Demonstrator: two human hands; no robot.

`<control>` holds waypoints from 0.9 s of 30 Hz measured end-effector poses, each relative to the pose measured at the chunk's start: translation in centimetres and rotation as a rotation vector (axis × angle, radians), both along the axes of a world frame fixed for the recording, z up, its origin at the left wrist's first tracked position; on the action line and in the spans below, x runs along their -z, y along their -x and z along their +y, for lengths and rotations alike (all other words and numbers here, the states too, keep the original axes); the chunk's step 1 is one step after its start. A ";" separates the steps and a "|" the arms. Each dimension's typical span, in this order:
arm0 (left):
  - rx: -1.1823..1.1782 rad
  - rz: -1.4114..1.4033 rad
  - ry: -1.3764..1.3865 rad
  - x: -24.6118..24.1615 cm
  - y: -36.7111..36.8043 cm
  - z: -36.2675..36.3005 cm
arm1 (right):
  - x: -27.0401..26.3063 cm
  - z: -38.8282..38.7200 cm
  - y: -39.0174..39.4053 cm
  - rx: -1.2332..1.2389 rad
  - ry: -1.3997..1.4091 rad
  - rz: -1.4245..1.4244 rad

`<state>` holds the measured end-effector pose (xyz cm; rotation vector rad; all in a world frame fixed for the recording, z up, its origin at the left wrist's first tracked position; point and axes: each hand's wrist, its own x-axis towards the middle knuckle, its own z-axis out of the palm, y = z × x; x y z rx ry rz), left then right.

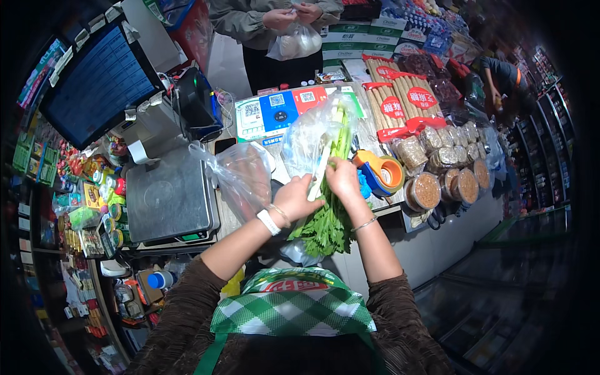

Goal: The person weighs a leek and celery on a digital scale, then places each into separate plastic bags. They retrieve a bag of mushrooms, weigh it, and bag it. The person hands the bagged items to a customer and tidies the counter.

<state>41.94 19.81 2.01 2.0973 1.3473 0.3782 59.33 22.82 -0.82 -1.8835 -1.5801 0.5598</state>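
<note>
A bunch of leafy celery (328,229) lies between my hands, its leaves hanging over the counter edge towards me. The far ends of its stalks are inside a clear plastic bag (304,133). My right hand (347,180) grips the green stalks near the bag's mouth. Along their left side runs a pale stalk (321,171), with the thumb and a finger of my left hand (297,199) around its near end. Left of that hand, a tied clear plastic bag (243,176) holds reddish-brown contents that I cannot make out.
A scale (171,197) and a monitor (101,84) stand at the left. Payment-code signs (281,110) lie behind the celery. An orange and blue tape dispenser (382,173) sits right of my right hand, near packaged snacks (403,98). Across the counter a person (281,28) holds a plastic bag.
</note>
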 end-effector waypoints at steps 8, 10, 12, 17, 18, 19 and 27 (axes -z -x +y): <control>-0.311 0.282 0.048 2.0 -6.0 0.1 | 0.1 7.6 -3.2 0.279 0.005 -0.365; -0.340 0.278 0.057 2.1 -7.5 0.1 | 0.5 7.9 -2.9 0.300 -0.098 -0.254; -0.392 0.278 0.114 2.2 -8.1 0.2 | 0.6 7.7 -2.6 0.313 -0.156 -0.156; -0.463 0.111 0.462 2.9 -8.5 1.9 | -0.1 8.6 -3.9 0.184 -0.418 0.237; -0.490 0.055 0.474 3.2 -8.3 2.1 | -0.3 9.0 -4.3 0.149 -0.393 0.381; -0.533 0.018 0.495 3.5 -8.3 2.2 | -0.4 9.5 -4.6 0.153 -0.322 0.460; -0.439 -0.790 1.005 2.2 -3.3 4.1 | -2.2 9.1 -6.3 0.099 -0.277 0.224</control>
